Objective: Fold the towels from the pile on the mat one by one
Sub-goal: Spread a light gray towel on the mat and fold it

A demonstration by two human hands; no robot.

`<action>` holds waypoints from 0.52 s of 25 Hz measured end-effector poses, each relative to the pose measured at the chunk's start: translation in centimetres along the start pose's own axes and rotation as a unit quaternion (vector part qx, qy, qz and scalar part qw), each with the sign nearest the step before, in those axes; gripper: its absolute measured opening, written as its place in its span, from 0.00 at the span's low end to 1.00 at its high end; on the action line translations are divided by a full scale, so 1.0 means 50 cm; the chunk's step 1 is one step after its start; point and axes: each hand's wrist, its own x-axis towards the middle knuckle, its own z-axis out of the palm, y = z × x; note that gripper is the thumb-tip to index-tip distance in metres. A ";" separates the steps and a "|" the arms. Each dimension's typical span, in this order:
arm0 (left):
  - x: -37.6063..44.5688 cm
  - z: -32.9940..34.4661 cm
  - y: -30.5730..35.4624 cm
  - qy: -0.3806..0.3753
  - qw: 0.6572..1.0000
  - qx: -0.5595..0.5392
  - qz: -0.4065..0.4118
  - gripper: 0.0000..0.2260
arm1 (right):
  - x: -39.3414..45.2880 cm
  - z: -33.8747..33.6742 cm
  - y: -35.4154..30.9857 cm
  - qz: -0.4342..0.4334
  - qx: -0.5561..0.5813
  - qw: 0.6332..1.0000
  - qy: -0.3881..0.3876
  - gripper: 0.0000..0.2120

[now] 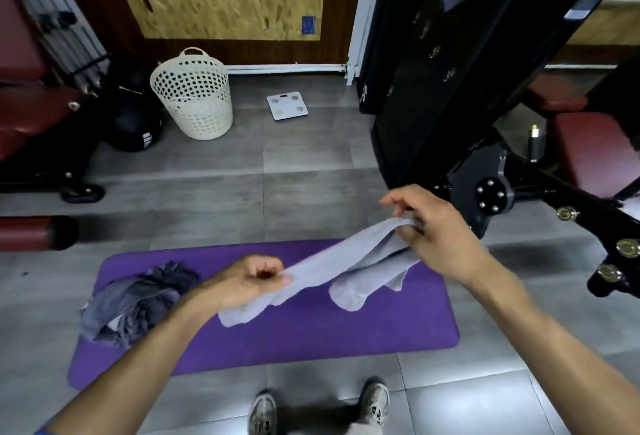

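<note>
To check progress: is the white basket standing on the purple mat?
No, the basket stands on the grey floor beyond the mat.

The mat (311, 341) lies across the lower middle of the frame, the pile (138, 299) on its left end. A towel (332, 268) hangs above its middle, between the left hand (242, 282) and the right hand (429, 227). A basket (194, 95) stands at upper left, a scale (287, 106) to its right.

Towel (343, 258) btwn left hand (247, 282) & right hand (433, 237): pale lilac-grey, plain. Mat (311, 337) under hands: solid purple. Pile (138, 299) left of left hand: dark grey-blue, streaky. Basket (194, 95) beyond left hand: cream w/ hole pattern. Floor (304, 175): grey tiles.
</note>
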 end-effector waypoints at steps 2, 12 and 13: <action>0.016 -0.015 0.038 0.157 0.986 -0.027 0.047 0.16 | 0.005 -0.018 0.096 0.037 -0.198 0.977 -0.070 0.12; 0.079 -0.019 0.053 0.466 0.883 -0.042 0.026 0.10 | -0.055 -0.050 0.434 0.373 0.099 0.922 0.014 0.12; 0.062 -0.023 0.005 0.394 0.919 0.020 -0.014 0.11 | -0.068 -0.048 0.452 0.416 0.150 0.896 -0.038 0.06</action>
